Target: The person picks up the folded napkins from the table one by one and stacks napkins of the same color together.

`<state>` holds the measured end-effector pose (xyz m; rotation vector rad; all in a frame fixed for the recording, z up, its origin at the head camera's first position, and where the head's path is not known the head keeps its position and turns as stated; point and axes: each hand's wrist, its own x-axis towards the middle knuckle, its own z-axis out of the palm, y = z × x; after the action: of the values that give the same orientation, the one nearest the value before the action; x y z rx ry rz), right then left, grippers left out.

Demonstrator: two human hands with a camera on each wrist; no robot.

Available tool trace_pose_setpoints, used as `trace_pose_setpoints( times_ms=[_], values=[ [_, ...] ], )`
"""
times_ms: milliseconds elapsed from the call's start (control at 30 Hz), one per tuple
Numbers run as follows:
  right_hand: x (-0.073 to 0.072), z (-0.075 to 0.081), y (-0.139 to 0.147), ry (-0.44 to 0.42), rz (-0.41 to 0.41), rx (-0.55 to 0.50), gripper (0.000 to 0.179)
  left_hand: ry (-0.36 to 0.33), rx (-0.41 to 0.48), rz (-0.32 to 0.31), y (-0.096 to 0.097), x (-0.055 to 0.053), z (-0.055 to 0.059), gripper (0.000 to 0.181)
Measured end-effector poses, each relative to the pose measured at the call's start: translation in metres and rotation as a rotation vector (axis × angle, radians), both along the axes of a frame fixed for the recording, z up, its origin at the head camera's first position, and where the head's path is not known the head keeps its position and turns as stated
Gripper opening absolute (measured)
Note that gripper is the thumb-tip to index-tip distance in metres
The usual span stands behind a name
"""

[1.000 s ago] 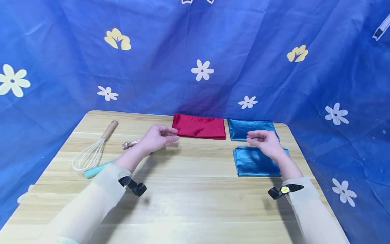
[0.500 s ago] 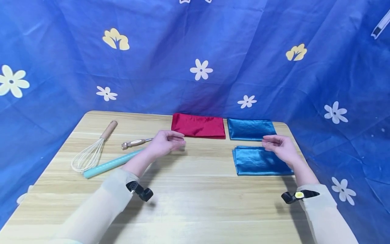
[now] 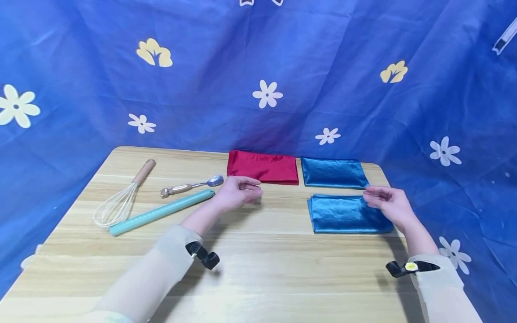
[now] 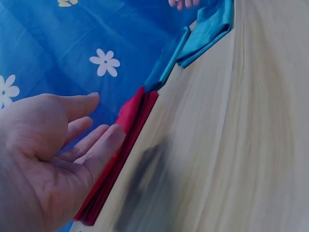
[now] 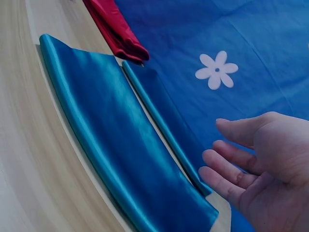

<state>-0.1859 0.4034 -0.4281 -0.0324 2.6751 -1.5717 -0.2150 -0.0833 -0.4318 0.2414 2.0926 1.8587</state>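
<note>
Fingers of the left hand (image 3: 236, 194) are held loosely extended, nothing pinched, just beside the folded red cloth (image 3: 263, 167). Fingers of the right hand (image 3: 389, 202) are likewise relaxed and empty at the near blue cloth (image 3: 343, 214), which is laid on the table (image 3: 258, 269).

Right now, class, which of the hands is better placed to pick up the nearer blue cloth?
Probably the right hand: it hovers open at the nearer blue cloth's far right corner, while the left hand hangs by the red cloth.
</note>
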Motion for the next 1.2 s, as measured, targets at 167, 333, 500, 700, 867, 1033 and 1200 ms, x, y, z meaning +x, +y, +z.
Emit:
trace_pose_setpoints(
  times_ms=[167,333,500,700,867,1033,1200],
  values=[
    [0.004,-0.004,0.019,0.002,-0.035,0.013,0.053,-0.01,0.024,-0.005,0.021,0.0,-0.004,0.041],
    [0.005,-0.008,0.039,-0.04,-0.072,0.039,0.055,-0.043,0.066,-0.021,0.046,0.001,-0.008,0.044],
    [0.005,-0.013,0.052,-0.099,-0.109,0.05,0.06,-0.12,0.101,-0.034,0.076,0.004,-0.018,0.044],
    [0.007,-0.019,0.06,-0.096,-0.12,0.096,0.057,-0.199,0.085,-0.012,0.113,0.012,-0.026,0.039],
    [0.007,-0.027,0.063,-0.083,-0.102,0.206,0.054,-0.228,0.022,0.055,0.137,0.016,-0.028,0.041],
    [0.006,-0.033,0.067,-0.095,-0.09,0.294,0.057,-0.267,0.017,0.094,0.156,0.015,-0.028,0.047],
    [0.004,-0.035,0.066,-0.166,-0.113,0.296,0.065,-0.322,0.094,0.101,0.172,0.013,-0.032,0.045]
  ],
)
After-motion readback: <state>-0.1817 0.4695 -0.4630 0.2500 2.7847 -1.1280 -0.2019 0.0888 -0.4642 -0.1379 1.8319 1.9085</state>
